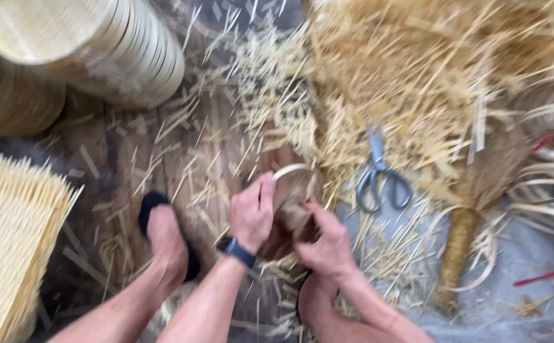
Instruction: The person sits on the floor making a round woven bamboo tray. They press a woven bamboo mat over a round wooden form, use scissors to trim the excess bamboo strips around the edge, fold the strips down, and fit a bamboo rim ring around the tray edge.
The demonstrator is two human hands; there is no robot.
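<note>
Both hands closed on one bent bamboo strip.
Left hand point(251, 213) fingers curl over the bamboo strip point(291, 170); right hand point(328, 244) pinches below. One pair of scissors point(380, 174), one broom point(474, 209).

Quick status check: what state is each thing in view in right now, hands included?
Left hand: closed over the bamboo ring's top.
Right hand: gripping the ring from the side.
Bamboo ring: held on edge between both hands.
Scissors: lying on the floor, blades shut, untouched.
Stack of woven trays: tipped on its side.
Broom: lying flat.
</note>
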